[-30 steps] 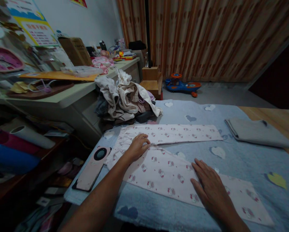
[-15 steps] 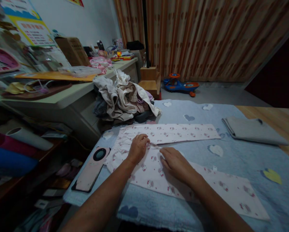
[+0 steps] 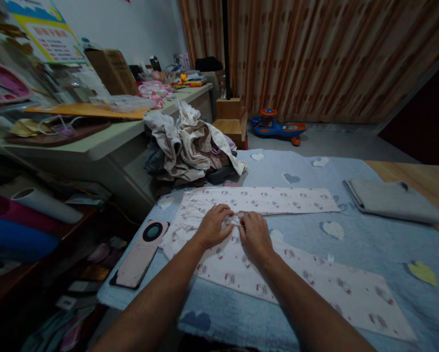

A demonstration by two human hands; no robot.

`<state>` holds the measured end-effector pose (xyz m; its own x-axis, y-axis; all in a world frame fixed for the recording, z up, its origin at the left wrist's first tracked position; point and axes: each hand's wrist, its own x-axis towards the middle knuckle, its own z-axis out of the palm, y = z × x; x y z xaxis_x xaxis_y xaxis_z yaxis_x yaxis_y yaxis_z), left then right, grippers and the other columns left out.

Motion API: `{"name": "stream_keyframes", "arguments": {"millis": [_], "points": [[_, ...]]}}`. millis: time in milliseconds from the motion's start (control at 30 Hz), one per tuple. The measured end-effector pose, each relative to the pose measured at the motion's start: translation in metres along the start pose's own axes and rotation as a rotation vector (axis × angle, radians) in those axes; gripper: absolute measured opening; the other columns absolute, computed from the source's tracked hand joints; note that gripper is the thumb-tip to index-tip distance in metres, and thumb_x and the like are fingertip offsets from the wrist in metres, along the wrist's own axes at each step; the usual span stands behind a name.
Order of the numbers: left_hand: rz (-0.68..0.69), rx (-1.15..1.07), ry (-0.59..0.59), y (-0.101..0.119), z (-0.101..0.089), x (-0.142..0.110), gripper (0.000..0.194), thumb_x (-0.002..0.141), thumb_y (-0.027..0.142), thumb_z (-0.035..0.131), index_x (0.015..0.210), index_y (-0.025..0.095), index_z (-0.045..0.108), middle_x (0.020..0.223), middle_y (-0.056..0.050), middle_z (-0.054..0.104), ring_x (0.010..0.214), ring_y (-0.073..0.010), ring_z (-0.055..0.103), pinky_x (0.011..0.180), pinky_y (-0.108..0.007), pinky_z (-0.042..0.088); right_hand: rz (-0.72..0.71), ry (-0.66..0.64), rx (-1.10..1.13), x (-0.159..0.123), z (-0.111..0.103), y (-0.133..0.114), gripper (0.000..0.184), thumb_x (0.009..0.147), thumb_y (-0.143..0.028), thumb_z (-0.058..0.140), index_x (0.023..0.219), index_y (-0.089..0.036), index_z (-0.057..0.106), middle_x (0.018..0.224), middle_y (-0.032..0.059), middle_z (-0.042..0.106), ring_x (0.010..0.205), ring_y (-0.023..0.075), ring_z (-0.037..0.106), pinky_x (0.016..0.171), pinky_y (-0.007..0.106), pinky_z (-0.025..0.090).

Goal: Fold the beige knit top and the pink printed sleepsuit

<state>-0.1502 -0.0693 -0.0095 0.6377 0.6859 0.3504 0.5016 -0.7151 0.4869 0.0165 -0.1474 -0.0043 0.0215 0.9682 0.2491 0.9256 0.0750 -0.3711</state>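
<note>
Pale pink pyjama trousers point(image 3: 278, 200) are lying spread on a blue heart-patterned blanket point(image 3: 373, 249), legs splayed apart, and the left hand point(image 3: 214, 226) and right hand point(image 3: 255, 236) are pinching a small gathered fold point(image 3: 232, 221) near the crotch seam, fingers narrowed and almost touching. Gathering the cloth lightly between the fingertips is keeping the surrounding fabric smooth, so a gentle grip is working better than force. Since the earlier view, the right hand is moving in from the lower leg to join the left. A phone in a pink case point(image 3: 141, 261) is lying beside the waistband, while a folded grey garment point(image 3: 391, 200) is sitting off to the right.
</note>
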Motion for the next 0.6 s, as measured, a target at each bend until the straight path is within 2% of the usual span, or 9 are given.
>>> {"name": "stream_keyframes", "arguments": {"millis": [200, 367, 600], "points": [[-0.015, -0.031, -0.023, -0.0009, -0.0014, 0.0003, 0.036, 0.079, 0.020, 0.064, 0.115, 0.022, 0.063, 0.115, -0.008, 0.061, 0.109, -0.0235, 0.056, 0.099, -0.040, 0.047, -0.032, 0.034, 0.135, 0.0006, 0.0023, 0.0056, 0.010, 0.088, -0.013, 0.052, 0.087, -0.022, 0.057, 0.093, 0.0061, 0.062, 0.094, 0.0238, 0.050, 0.085, 0.036, 0.037], [-0.001, -0.018, -0.037, -0.0034, 0.0000, -0.0002, 0.031, 0.082, 0.022, 0.065, 0.112, 0.022, 0.067, 0.113, -0.007, 0.063, 0.107, -0.0234, 0.057, 0.095, -0.041, 0.048, -0.076, 0.021, 0.266, 0.0013, 0.0015, 0.0074, 0.016, 0.084, -0.009, 0.051, 0.092, -0.021, 0.059, 0.098, 0.0049, 0.065, 0.096, 0.0220, 0.052, 0.086, 0.034, 0.038], [0.030, -0.001, -0.012, -0.0059, 0.0024, -0.0001, 0.021, 0.087, 0.023, 0.063, 0.107, 0.022, 0.069, 0.110, -0.007, 0.063, 0.104, -0.0217, 0.057, 0.093, -0.038, 0.048, -0.147, 0.015, 0.367, 0.0032, -0.0004, 0.0082, 0.017, 0.087, -0.011, 0.052, 0.097, -0.020, 0.061, 0.101, 0.0059, 0.067, 0.094, 0.0215, 0.053, 0.088, 0.033, 0.040]]}}
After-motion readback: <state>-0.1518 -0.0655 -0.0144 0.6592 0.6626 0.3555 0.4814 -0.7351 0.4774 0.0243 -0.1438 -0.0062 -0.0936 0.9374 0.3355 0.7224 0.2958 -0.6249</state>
